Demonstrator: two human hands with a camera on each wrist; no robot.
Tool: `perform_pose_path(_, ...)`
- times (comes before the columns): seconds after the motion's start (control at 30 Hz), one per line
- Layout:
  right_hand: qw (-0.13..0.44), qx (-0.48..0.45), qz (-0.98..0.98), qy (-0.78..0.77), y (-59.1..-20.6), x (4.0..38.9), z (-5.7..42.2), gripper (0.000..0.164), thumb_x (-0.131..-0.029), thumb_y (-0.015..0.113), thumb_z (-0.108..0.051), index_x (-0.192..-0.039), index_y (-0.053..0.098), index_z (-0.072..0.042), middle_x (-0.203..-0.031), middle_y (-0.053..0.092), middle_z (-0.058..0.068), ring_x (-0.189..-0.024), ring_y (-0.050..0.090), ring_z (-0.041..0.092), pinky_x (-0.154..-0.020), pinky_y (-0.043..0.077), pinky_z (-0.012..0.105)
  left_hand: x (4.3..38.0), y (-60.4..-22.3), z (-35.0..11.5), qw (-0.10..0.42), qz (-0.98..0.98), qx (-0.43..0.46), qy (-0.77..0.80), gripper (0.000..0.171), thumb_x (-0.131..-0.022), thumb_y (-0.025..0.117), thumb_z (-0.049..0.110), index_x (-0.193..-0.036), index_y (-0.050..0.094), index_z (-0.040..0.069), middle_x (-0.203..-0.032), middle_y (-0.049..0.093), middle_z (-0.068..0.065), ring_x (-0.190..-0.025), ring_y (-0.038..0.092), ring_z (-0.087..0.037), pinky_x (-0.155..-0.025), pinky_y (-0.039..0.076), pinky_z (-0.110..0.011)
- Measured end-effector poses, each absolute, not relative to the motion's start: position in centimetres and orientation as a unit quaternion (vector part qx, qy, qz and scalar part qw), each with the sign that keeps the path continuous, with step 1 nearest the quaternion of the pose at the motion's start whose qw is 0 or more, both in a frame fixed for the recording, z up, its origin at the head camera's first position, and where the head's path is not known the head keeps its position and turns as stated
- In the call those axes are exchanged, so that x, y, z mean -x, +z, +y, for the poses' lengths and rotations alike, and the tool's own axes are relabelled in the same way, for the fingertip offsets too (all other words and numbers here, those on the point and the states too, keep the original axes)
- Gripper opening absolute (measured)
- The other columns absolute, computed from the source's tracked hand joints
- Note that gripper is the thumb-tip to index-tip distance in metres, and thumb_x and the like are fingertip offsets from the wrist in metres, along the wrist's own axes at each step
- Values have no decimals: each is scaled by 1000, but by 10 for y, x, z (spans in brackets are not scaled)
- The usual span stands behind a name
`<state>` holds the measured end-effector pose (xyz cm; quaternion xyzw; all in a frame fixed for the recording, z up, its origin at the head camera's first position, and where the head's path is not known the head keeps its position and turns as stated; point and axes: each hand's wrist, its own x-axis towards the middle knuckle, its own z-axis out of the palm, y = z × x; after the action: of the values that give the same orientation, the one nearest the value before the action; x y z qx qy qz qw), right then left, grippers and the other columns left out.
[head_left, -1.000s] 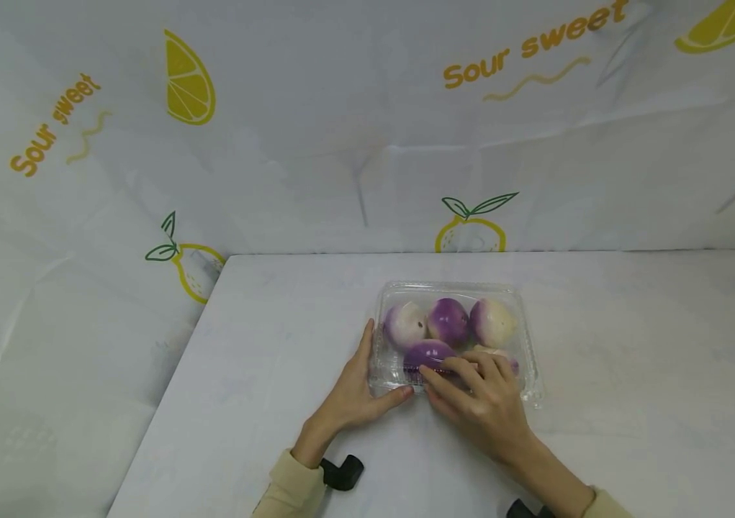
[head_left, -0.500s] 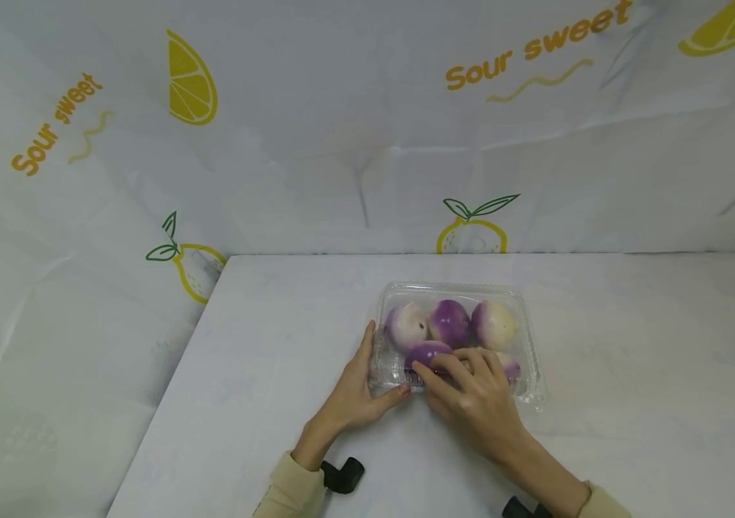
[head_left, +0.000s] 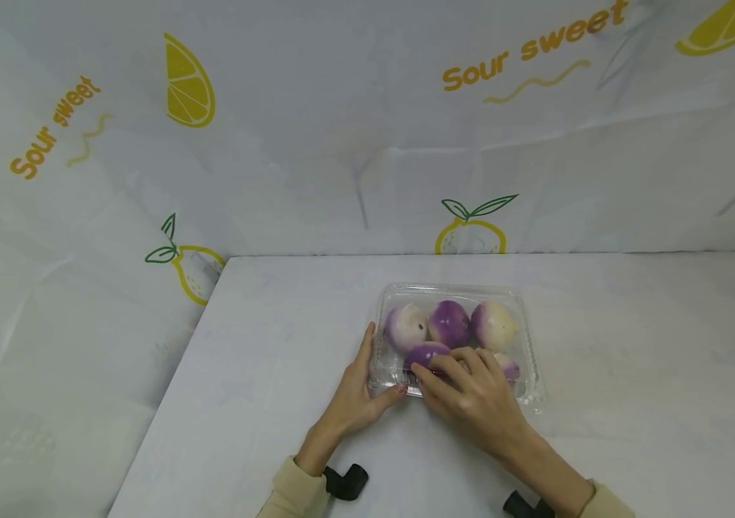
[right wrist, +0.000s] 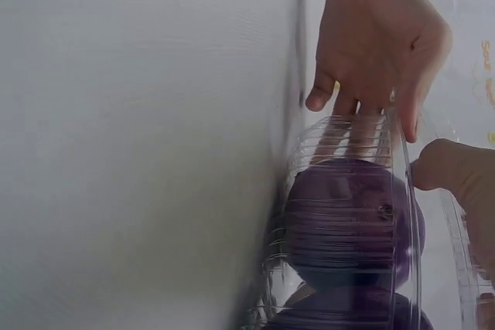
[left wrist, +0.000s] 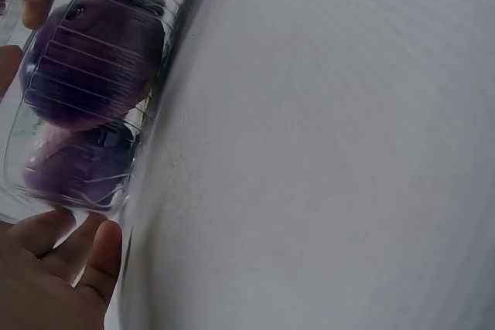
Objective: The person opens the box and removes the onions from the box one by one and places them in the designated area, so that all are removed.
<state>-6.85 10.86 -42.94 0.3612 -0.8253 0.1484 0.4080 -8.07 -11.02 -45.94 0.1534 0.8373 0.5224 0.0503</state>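
Note:
A clear plastic container (head_left: 530,356) sits on the white table in the head view. It holds several round, glossy purple-and-white onion-like vegetables: a pale one (head_left: 406,327), a purple one (head_left: 450,324) and a cream one (head_left: 495,325) at the back, a purple one (head_left: 425,354) and a partly covered one (head_left: 510,367) at the front. My left hand (head_left: 349,399) rests against its left side, fingers straight, thumb spread toward the front edge. Over the front edge, my right hand (head_left: 471,403) bends its fingers and pinches the rim; its thumb (right wrist: 441,164) shows at the rim in the right wrist view.
The white table (head_left: 639,374) spreads around the container. Behind it hangs a white cloth (head_left: 315,144) printed with lemons and lettering. Black wrist devices, one by the left sleeve (head_left: 348,482) and one by the right sleeve (head_left: 525,505), stand close to the table.
My right hand has shifted slightly left along the container's front edge, uncovering more of the front right vegetable. My left hand stays nearly still against the side.

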Motion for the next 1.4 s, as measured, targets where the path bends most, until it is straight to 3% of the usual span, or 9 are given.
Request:
perform_pose_path(0.13,394,-366,-830,146,-428,69,110,35,-105,50,-30,-103,81,-15,-91,70,2,-83,61,26,-70,47,36,79,-460,-111,45,841,-151,518,107,-86,74,35,-164,8,2,-155,43,-32,-142,47,-46,-117,34,-66)
perform_pose_path(0.33,385,-377,-832,131,-426,70,113,29,-93,60,-30,-105,81,-15,-93,71,2,-84,60,25,-69,46,35,79,-460,-109,48,846,-142,511,107,-87,76,36,-164,9,1,-147,53,-33,-133,57,-44,-114,41,-62)
perform_pose_path(0.8,382,-402,-827,92,-412,74,113,30,-100,51,-23,-106,78,-15,-96,69,-1,-85,59,22,-68,45,35,76,-463,-110,55,837,-149,524,96,-95,67,33,-164,7,4,-144,57,-30,-132,59,-41,-116,38,-64)
perform_pose_path(0.93,390,-413,-819,84,-407,77,112,30,-100,49,-21,-106,77,-16,-97,68,-1,-84,57,22,-68,43,36,76,-464,-112,64,831,-148,532,94,-97,66,30,-165,5,5,-148,54,-28,-137,55,-38,-119,34,-62)
perform_pose_path(1.2,375,-422,-822,71,-396,77,111,25,-85,63,-26,-103,77,-18,-97,65,-2,-84,55,22,-67,42,35,76,-463,-114,88,821,-151,543,95,-98,64,24,-165,0,5,-160,39,-25,-145,45,-33,-123,27,-59)
perform_pose_path(1.4,353,-421,-834,43,-389,78,109,22,-87,63,-25,-102,78,-19,-96,64,-1,-85,56,22,-67,43,34,76,-463,-115,96,821,-154,542,95,-100,63,25,-164,-3,4,-167,23,-24,-154,30,-36,-125,21,-60)
